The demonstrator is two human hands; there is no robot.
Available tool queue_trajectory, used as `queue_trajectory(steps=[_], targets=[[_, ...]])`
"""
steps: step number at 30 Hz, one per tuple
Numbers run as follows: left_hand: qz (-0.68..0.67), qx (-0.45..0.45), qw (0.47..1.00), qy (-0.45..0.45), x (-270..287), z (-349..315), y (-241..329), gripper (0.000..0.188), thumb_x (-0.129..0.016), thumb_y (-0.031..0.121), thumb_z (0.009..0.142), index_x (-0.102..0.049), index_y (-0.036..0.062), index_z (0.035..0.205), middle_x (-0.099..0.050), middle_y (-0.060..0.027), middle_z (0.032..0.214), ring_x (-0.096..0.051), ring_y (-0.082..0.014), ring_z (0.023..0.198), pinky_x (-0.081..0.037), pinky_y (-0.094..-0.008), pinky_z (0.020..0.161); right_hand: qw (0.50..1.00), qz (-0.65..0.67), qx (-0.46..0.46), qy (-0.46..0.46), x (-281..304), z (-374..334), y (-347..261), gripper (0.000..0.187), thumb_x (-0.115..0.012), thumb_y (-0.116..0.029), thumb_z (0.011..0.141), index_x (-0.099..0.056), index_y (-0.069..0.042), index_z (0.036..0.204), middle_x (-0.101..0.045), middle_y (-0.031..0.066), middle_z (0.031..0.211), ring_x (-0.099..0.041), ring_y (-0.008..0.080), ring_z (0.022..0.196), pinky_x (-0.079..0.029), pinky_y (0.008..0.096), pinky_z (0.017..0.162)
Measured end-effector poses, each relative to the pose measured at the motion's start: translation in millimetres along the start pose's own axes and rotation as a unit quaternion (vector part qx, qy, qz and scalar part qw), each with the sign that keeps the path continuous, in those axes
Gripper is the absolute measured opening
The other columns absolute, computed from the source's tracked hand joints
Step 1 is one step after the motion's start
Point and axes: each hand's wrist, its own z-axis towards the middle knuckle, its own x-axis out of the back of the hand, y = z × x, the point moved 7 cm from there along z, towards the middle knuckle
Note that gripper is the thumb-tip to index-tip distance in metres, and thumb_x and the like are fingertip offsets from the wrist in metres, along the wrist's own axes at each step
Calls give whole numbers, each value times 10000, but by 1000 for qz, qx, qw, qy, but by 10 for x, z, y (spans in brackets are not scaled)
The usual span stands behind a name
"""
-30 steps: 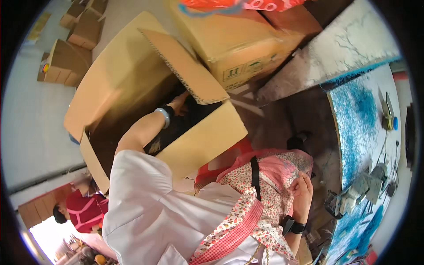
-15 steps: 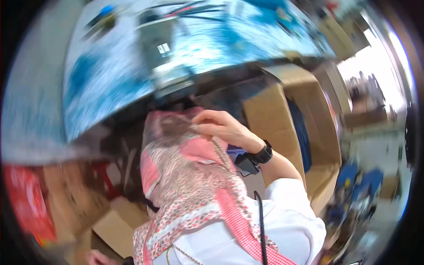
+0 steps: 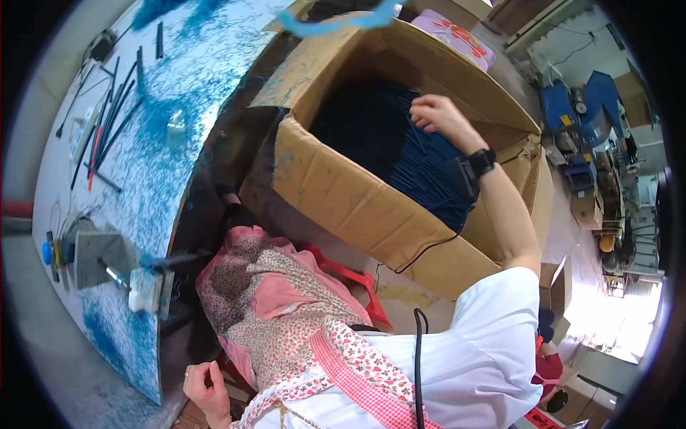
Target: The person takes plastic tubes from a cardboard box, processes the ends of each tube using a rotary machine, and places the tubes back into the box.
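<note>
My right hand (image 3: 439, 118) is over the open cardboard box (image 3: 343, 187), with its fingers curled in and no object visible in them. Below it lie many thin dark blue rods (image 3: 429, 171), packed in the box. How far the hand is above them I cannot tell. A black watch-like band (image 3: 480, 164) circles that wrist. At the lower left, beside my patterned apron (image 3: 286, 307), my left hand (image 3: 207, 390) is raised with bent fingers. Nothing shows in its grasp. A ring is on one finger.
A table strewn with blue shavings (image 3: 171, 86) stands to the left, carrying loose black rods (image 3: 114, 118) and a small machine (image 3: 107, 261) with a metal shaft. A red stool (image 3: 350, 275) is by my legs. A light blue strip (image 3: 339, 25) blurs across the top.
My view has swung right toward the box. My right hand has moved from above my lap to over the rods. My left hand has come further into view.
</note>
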Motion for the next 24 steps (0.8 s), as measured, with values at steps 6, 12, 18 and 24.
queue_trajectory(steps=[6, 12, 18, 24], targets=[[-13, 9, 997, -77, -305, 153, -36, 90, -630, 23, 796, -561, -3, 745, -528, -116, 649, -513, -257, 577, -374, -343, 526, 955, -256, 25, -150, -1176, 478, 1010, 628, -719, -460, 686, -626, 38, 1057, -630, 240, 1044, -613, 364, 922, -494, 403, 813], [-14, 75, 994, -79, -378, -26, -215, 82, -633, 30, 794, -571, 0, 750, -535, -116, 644, -508, -254, 553, -377, -346, 516, 927, -279, -110, -228, -2044, 281, 1506, 645, -686, -475, 685, -623, 51, 1054, -559, 260, 1180, -512, 331, 1159, -439, 381, 933], [-34, 141, 982, -118, -521, -133, -344, 82, -645, 36, 768, -575, -4, 763, -564, -130, 693, -550, -311, 640, -417, -381, 577, 954, -251, -13, -165, -2225, 237, 1732, 617, -655, -483, 717, -621, 0, 1100, -554, 250, 1198, -493, 341, 1185, -416, 389, 967], [-30, 139, 985, -100, -545, -197, -457, 89, -642, 55, 775, -576, -3, 760, -565, -137, 696, -553, -319, 644, -422, -390, 581, 937, -117, -325, -43, -2248, 298, 1973, 571, -618, -467, 779, -612, -27, 1143, -554, 237, 1208, -502, 334, 1177, -421, 382, 959]])
